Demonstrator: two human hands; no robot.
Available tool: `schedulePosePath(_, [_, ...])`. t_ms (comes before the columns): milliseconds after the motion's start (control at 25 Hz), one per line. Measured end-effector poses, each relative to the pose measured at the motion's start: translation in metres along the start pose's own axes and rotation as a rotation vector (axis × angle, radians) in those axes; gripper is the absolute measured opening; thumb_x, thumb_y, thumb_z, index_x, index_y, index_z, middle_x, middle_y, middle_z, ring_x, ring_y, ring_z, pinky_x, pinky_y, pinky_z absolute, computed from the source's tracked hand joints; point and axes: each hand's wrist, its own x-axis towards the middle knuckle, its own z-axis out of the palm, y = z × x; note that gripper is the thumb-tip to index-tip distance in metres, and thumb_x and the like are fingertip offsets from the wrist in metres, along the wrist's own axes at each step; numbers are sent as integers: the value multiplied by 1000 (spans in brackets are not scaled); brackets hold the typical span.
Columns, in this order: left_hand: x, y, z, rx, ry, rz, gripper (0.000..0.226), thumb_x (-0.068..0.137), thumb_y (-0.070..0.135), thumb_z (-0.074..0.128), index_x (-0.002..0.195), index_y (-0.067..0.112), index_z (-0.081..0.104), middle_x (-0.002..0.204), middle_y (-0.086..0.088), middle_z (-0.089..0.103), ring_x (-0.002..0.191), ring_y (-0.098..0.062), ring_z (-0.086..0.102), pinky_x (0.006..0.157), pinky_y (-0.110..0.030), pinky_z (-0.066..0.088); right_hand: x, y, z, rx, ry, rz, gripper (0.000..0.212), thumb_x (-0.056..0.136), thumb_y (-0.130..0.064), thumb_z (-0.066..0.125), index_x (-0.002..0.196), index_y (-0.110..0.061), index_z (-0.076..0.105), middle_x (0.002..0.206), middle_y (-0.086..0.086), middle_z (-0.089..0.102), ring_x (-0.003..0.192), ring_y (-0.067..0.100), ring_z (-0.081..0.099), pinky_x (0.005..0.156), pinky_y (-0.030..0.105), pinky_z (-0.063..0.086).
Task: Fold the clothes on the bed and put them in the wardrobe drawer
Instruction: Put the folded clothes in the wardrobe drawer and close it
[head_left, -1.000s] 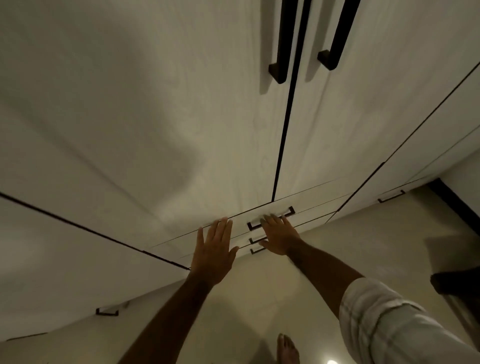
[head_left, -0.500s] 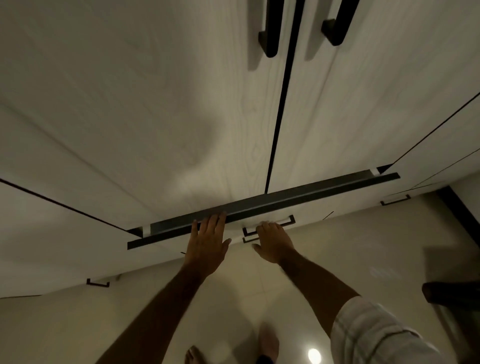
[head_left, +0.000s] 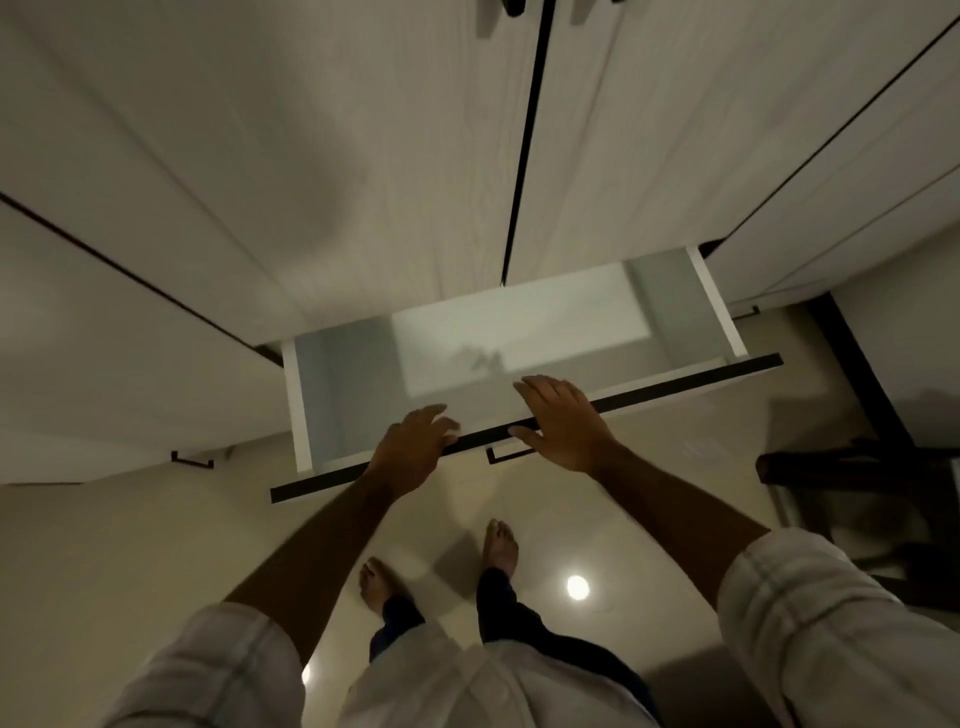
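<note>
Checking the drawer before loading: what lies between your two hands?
In the head view, only the pulled-out white drawer's dark front edge spans between left hand and right hand; no clothes.

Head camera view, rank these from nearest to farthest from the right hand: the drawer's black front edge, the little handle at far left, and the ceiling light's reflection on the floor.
1. Drawer's black front edge: directly under the right hand.
2. Light reflection: on the floor below the hand, beside the feet.
3. Little handle: far left, low on the wardrobe.
</note>
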Motion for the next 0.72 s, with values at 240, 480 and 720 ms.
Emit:
schedulePosePath(240, [-37,9,28,-222,-365,-82,56,107,47,31,155,19,31,160,-4,34,146,-21,32,121,-37,22,-41,9,20,-18,-392,81,90,91,-80,21,152,-17,39,154,8,45,140,28,41,114,49,33])
schedulePosePath(480, [-56,20,31,-221,-462,-101,53,107,44,35,148,12,41,154,-9,44,138,-24,43,116,-37,30,-45,3,28,-80,-522,97,70,98,-71,28,134,-17,54,134,11,58,125,30,52,107,47,35])
schedulePosePath(720, [-81,17,7,295,63,-148,70,101,59,13,157,17,24,165,-9,19,153,-31,17,121,-59,16,-11,-36,4,-152,-249,-110,106,82,-86,-1,155,-17,32,158,12,38,142,31,39,115,47,31])
